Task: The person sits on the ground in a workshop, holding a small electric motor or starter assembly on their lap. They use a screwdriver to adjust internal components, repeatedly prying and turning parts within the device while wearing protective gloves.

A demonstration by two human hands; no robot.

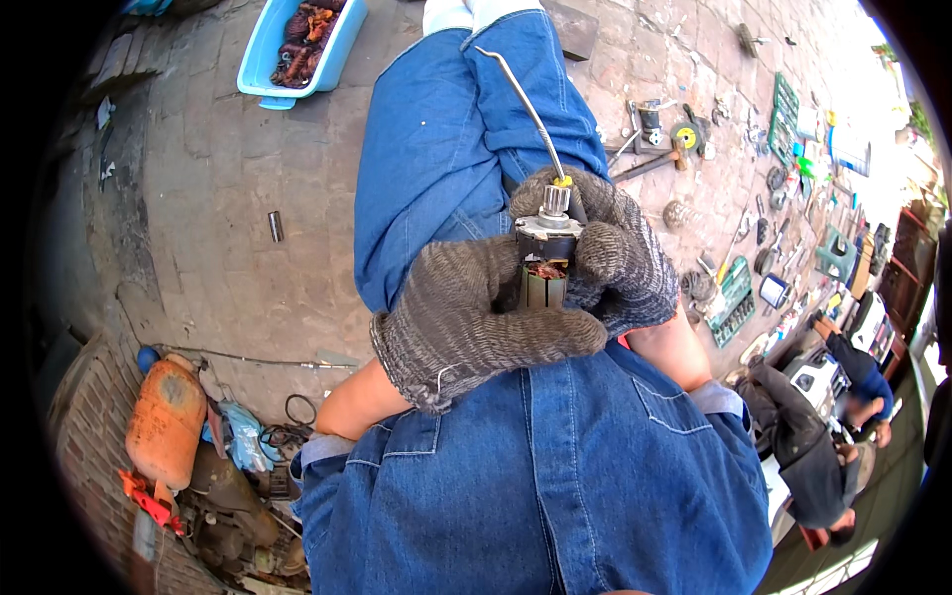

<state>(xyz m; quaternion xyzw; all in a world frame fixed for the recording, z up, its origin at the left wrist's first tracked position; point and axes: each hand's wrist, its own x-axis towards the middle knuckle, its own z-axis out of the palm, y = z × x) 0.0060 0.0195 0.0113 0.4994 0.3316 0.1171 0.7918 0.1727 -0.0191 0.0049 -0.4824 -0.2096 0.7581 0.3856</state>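
Note:
A small motor part [545, 280] with a dark collar, a metal toothed shaft and copper windings is held upright over my lap. My left hand [476, 312], in a grey knitted glove, is closed round its lower body, thumb lying across it. My right hand [625, 253], in a similar glove, grips the part's upper right side, its forefinger curled behind the shaft. A thin bent metal hook tool [531, 114] rises from the yellow piece at the shaft's top; whether my right fingers also hold it I cannot tell.
A blue tub [346, 61] of copper scrap lies ahead left, a metal cylinder [276, 226] on the paving below it. An orange gas tank [164, 426] is at lower left. Tools, a hammer [645, 167] and green cases [783, 119] cover the right. Two people [803, 456] are at lower right.

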